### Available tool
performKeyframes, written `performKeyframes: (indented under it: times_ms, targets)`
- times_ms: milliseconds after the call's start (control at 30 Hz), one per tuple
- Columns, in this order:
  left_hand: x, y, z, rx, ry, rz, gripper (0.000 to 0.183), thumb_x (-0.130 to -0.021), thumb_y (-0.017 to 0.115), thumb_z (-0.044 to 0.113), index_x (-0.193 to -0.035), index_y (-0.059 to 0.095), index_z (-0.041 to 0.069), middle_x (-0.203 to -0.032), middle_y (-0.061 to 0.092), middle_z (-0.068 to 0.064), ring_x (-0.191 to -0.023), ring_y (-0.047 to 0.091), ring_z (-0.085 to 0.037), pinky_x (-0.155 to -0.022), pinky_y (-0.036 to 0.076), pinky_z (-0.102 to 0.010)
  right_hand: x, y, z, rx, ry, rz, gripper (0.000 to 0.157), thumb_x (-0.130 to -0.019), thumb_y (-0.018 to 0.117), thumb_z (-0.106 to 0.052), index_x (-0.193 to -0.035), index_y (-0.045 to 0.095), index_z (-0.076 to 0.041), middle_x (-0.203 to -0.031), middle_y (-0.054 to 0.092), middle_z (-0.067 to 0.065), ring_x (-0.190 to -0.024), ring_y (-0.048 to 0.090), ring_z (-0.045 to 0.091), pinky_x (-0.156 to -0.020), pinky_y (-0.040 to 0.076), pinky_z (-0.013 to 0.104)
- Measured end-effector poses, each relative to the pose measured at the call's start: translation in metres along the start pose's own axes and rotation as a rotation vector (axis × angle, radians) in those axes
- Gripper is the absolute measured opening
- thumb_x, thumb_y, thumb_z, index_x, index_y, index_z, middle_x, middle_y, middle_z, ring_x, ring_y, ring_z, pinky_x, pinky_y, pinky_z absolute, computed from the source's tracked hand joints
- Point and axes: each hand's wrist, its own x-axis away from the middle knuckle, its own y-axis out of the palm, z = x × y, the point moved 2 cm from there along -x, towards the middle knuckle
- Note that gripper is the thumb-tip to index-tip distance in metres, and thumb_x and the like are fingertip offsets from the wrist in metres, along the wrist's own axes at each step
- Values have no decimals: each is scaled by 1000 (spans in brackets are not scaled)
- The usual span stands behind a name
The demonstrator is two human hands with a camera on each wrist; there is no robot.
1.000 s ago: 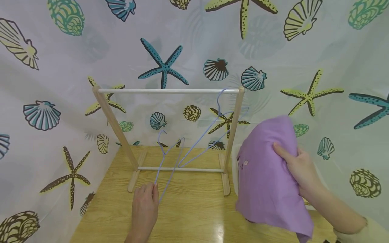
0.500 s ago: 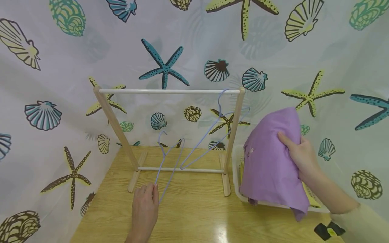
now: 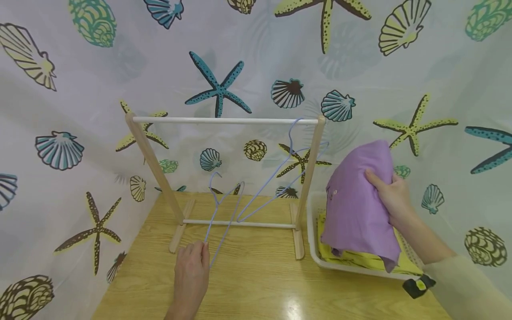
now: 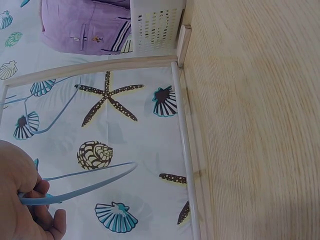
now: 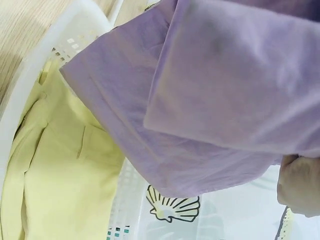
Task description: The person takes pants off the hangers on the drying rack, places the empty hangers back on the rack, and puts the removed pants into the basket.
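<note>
Purple shirt (image 3: 358, 209) is clutched by the right hand (image 3: 390, 195) above a white basket (image 3: 314, 249); the left hand (image 3: 191, 278) pinches a blue wire hanger (image 3: 218, 209) on the wooden surface (image 3: 256, 280).

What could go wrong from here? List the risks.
The purple shirt is held bunched in the right hand above the white basket; its loose folds may snag the rim or drag the yellow garment out. The left hand pinches only one end of the blue hanger, which could twist or slip.
</note>
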Motion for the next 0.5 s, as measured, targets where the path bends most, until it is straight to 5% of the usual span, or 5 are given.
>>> performKeyframes:
  times_ms: [500]
  targets:
    - [0,-1,1,2,14,10,20,-91,73,-6,-78,61,4,-62,49,2,-62,33,-5,-55,28,-17,-15,19,23,-5,30,-19,62,-97,71,-51,-135,52,-6,-81,64,-25,-78,65,-4,-70,56,18]
